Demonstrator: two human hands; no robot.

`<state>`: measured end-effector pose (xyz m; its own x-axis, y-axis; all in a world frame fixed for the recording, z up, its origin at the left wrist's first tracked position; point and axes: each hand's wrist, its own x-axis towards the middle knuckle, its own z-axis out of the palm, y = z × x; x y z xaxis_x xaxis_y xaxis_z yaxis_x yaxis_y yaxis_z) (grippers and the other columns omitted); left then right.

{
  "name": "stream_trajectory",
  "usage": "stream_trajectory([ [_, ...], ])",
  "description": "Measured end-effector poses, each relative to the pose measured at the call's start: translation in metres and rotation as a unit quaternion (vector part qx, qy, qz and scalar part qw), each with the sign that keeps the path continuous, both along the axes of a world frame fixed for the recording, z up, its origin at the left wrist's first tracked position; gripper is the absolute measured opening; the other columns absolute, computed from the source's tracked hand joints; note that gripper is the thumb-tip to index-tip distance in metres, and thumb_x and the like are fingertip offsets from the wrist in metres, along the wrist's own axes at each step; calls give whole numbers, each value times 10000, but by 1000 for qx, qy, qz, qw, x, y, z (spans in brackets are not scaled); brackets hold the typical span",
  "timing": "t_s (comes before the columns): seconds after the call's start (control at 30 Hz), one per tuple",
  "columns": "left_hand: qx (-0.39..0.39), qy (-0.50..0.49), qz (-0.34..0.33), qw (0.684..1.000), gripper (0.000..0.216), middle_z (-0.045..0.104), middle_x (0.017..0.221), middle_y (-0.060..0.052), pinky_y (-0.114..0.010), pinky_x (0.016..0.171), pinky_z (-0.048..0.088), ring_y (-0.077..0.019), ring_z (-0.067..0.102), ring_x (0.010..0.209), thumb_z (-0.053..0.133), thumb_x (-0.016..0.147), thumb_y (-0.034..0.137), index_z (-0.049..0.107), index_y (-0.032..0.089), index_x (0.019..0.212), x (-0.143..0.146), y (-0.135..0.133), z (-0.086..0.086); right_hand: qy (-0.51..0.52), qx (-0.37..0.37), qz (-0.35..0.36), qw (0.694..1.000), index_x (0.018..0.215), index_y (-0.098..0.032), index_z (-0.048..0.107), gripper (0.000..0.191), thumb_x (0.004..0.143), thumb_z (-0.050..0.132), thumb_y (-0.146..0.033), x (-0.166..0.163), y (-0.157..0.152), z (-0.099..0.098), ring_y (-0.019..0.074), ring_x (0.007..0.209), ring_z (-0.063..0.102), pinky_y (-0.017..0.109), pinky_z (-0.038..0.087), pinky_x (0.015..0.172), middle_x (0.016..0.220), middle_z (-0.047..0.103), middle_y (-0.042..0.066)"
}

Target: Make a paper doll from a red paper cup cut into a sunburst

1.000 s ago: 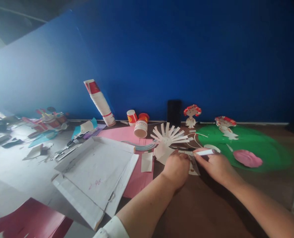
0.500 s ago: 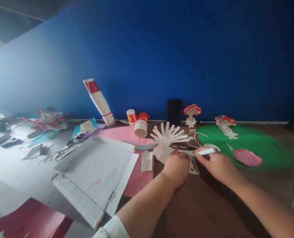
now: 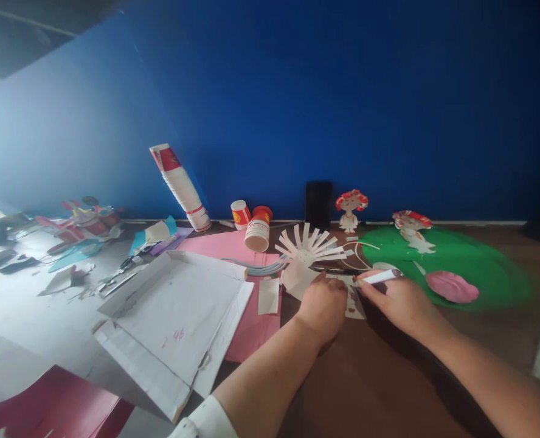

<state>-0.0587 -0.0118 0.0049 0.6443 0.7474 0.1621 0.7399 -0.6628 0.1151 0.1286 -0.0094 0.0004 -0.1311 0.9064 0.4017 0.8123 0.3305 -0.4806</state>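
Note:
My right hand (image 3: 395,298) is closed round a white marker (image 3: 382,277), its tip end toward the paper. A small piece of white paper (image 3: 356,309) with dark marks on it lies flat on the brown table under both hands. My left hand (image 3: 325,304) is closed, fingers curled together, and presses the paper down from the left; its fingertips are partly hidden. Just beyond my left hand sits a cut paper cup (image 3: 304,258) with its strips fanned out. A dark pen-like stick (image 3: 334,271) lies behind the paper.
A white box lid (image 3: 160,328) lies on the left, partly over pink paper (image 3: 261,334). Behind are a leaning stack of paper cups (image 3: 183,191), a black phone (image 3: 318,204) and a paper doll (image 3: 349,213). At right, a pink petal shape (image 3: 452,287) lies on green paper (image 3: 493,280).
The whole view has shifted very slightly. Both hands, the marker and the paper keep nearly the same places.

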Motion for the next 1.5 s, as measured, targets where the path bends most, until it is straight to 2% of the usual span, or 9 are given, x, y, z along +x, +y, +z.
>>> stream_trajectory([
  [0.37, -4, 16, 4, 1000, 174, 702, 991, -90, -358, 1115, 375, -204, 652, 940, 520, 860, 103, 675, 109, 937, 0, -2, 6, -5, -21, -15, 1000, 829, -264, 732, 266, 863, 523, -424, 0, -2, 1, 254, 866, 748, 341, 561, 757, 902, 794, 29],
  [0.73, -3, 15, 3, 1000, 172, 700, 961, -81, -353, 1107, 387, -202, 644, 935, 512, 851, 99, 671, 124, 909, 0, -2, 5, -13, -18, -1, 1000, 822, -255, 725, 280, 875, 503, -418, 0, -5, 3, 241, 861, 746, 322, 548, 757, 905, 795, 35],
  [0.93, 7, 16, 0, 1000, 194, 705, 975, -78, -347, 1146, 337, -195, 653, 916, 500, 851, 90, 668, 116, 946, 0, -2, 4, -18, -45, -19, 999, 833, -260, 724, 289, 869, 498, -437, -1, -5, 3, 255, 890, 743, 348, 542, 788, 926, 792, 31],
  [1.37, 20, 43, -7, 999, 185, 709, 1035, -104, -354, 1157, 318, -198, 667, 963, 496, 876, 95, 649, 105, 979, 1, -3, 6, -13, -45, -18, 999, 841, -258, 713, 275, 881, 500, -427, -2, -6, 4, 267, 898, 738, 365, 537, 781, 919, 785, 40],
  [1.5, 14, 31, -7, 999, 237, 712, 1048, -85, -375, 1169, 305, -189, 662, 988, 483, 893, 98, 630, 116, 1077, 1, -4, 5, -16, -37, -14, 999, 830, -260, 712, 262, 881, 507, -414, -1, -5, 3, 259, 869, 738, 358, 539, 759, 899, 785, 40],
])
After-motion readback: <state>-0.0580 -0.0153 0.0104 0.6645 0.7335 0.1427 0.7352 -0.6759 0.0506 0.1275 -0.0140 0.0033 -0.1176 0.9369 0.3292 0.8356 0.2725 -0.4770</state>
